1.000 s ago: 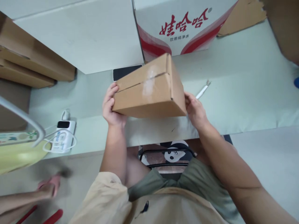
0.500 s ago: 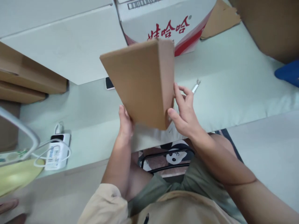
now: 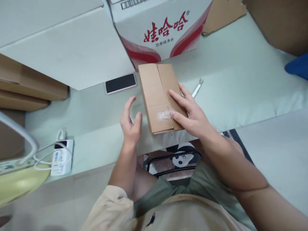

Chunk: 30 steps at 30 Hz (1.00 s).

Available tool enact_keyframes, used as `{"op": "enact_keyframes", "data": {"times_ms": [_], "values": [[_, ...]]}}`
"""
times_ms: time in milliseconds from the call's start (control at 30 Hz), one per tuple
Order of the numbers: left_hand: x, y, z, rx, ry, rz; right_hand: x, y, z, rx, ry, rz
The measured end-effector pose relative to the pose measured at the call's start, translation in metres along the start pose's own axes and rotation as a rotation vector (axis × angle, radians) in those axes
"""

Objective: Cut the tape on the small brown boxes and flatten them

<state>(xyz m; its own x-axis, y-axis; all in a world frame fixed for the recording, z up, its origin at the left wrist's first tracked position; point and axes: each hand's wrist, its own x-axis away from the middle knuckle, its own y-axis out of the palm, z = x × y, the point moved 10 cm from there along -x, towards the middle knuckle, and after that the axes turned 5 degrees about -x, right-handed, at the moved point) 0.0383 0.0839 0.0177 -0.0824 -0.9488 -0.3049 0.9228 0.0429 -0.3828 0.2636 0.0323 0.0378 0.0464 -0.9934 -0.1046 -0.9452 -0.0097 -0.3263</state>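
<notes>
Rectangular brown cardboard box (image 3: pixel 154 91) over pale green tabletop (image 3: pixel 228 83), in front of white-and-red printed carton (image 3: pixel 166 49), right hand (image 3: pixel 193 118) spread wide across its taped top, left hand (image 3: pixel 131 123) just beside, thumb and fingers wide apart.

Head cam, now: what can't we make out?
All in the head view:
- Box: inside hidden by its flaps.
- Tool: near end hidden by the right hand.
- Blue thing: cut off by the right edge.
- Barcode: too small to read.
</notes>
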Motion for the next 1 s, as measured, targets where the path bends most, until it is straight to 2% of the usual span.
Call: {"op": "enact_keyframes", "data": {"times_ms": [67,133,200,233,333,367,433,500,533,633,700,767,867,1000], "values": [[0.006,0.000,0.037,-0.041,0.328,-0.026,0.000,0.007,-0.006,-0.050,0.002,-0.040],[0.014,0.008,0.054,-0.062,0.484,-0.076,-0.002,0.011,-0.006,-0.123,0.001,-0.092],[0.018,0.012,0.057,-0.060,0.532,-0.056,-0.006,0.002,0.007,-0.156,0.046,-0.043],[0.020,0.013,0.057,-0.048,0.547,-0.032,-0.009,-0.011,0.019,-0.115,0.092,0.040],[0.026,0.016,0.056,-0.030,0.593,0.025,-0.011,-0.057,0.057,0.231,0.254,0.303],[0.027,0.017,0.056,-0.033,0.603,0.045,-0.012,-0.066,0.066,0.362,0.301,0.325],[0.030,0.019,0.057,-0.044,0.616,0.077,-0.015,-0.072,0.081,0.551,0.385,0.263],[0.031,0.021,0.059,-0.050,0.623,0.096,-0.016,-0.072,0.090,0.626,0.449,0.192],[0.032,0.021,0.060,-0.049,0.629,0.105,-0.015,-0.074,0.090,0.620,0.454,0.197],[0.033,0.023,0.064,-0.044,0.645,0.124,-0.008,-0.088,0.076,0.357,0.320,0.361],[0.034,0.024,0.067,-0.049,0.656,0.132,0.001,-0.098,0.065,0.067,0.146,0.476],[0.035,0.026,0.068,-0.067,0.659,0.133,0.012,-0.109,0.052,-0.105,-0.039,0.569],[0.038,0.028,0.070,-0.103,0.654,0.153,0.028,-0.119,0.028,-0.072,-0.270,0.708],[0.046,0.031,0.074,-0.154,0.608,0.210,0.055,-0.108,-0.019,0.004,-0.548,0.780]]}}
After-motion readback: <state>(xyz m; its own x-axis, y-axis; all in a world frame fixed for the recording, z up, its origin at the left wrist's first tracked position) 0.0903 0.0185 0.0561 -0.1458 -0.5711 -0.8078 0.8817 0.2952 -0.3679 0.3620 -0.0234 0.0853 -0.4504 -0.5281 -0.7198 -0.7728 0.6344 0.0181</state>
